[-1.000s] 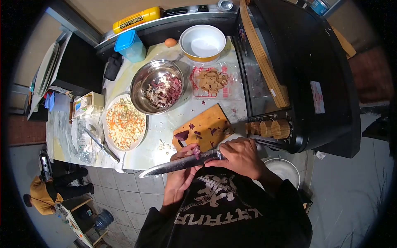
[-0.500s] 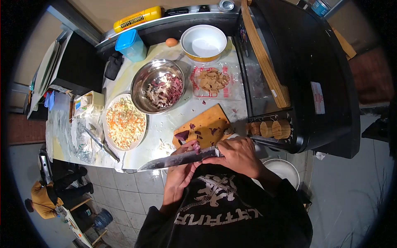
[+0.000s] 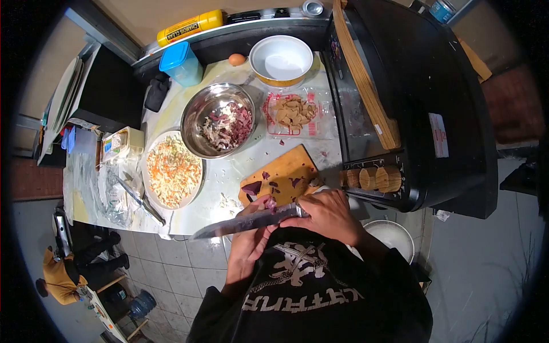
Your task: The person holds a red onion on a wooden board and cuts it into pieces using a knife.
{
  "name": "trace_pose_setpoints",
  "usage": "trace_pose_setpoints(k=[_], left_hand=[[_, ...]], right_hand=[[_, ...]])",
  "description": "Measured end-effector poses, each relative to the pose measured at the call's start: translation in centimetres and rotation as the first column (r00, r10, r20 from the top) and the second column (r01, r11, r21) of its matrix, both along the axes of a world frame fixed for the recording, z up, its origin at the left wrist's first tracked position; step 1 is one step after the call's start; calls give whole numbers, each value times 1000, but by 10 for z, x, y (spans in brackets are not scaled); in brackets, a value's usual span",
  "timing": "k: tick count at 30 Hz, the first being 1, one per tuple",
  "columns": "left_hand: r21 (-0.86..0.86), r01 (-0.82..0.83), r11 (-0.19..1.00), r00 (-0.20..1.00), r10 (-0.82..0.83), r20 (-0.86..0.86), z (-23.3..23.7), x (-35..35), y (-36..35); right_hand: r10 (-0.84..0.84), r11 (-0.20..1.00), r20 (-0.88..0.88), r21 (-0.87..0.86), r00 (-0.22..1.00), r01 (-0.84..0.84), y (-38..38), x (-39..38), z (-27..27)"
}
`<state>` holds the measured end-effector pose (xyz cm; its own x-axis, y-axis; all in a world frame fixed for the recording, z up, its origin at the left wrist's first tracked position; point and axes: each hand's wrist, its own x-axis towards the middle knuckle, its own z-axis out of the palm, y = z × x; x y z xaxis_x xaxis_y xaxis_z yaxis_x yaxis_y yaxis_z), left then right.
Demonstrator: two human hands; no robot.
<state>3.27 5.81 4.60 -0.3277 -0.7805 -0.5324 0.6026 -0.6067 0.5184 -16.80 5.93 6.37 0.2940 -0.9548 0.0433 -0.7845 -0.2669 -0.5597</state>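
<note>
Centrally, at the near edge of the surface (image 3: 240, 157), the right hand (image 3: 329, 214) is closed in a full grip round the handle of a long knife (image 3: 246, 222). The blade runs level towards the person's left, its tip past the surface's edge and over the tiled floor. The left hand (image 3: 250, 237) is curled, thumb and fingertips pinching a small purple piece (image 3: 270, 204) against the blade near the handle, just off the near edge of the wooden cutting board (image 3: 286, 171). More purple offcuts lie on that board.

Handling, as judged: the purple piece looks firm, light and probably damp on its cut faces, so it may slip. It is best held by its outer sides, fingertips kept behind the edge. The knife is stiff and sharp, and should be taken only by the handle.

Beyond the board, mid-surface, stand a steel bowl (image 3: 220, 120) of chopped bits and a plate (image 3: 173, 170) of shredded vegetables. At the far edge are a clear tray (image 3: 291, 113) of tan pieces, a white bowl (image 3: 280, 57) and an egg (image 3: 237, 59).
</note>
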Motion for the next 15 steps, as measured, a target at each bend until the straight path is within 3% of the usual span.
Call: trace_pose_setpoints(k=[3, 7, 9, 13, 15], left_hand=[[91, 4, 996, 998, 2, -68, 6, -5, -3], [24, 31, 999, 995, -29, -94, -4, 1, -4], [30, 31, 999, 999, -32, 32, 1, 1, -6], [-2, 98, 995, 995, -98, 25, -11, 9, -4], [58, 229, 972, 972, -232, 43, -19, 9, 2]], right_hand=[[122, 991, 93, -56, 988, -118, -8, -5, 7], [43, 997, 78, 63, 996, -48, -6, -1, 8], [-24, 994, -38, -112, 999, 19, -2, 2, -1], [-52, 987, -19, -153, 998, 49, -3, 3, -1], [-111, 974, -128, -209, 986, 83, -9, -2, 1]])
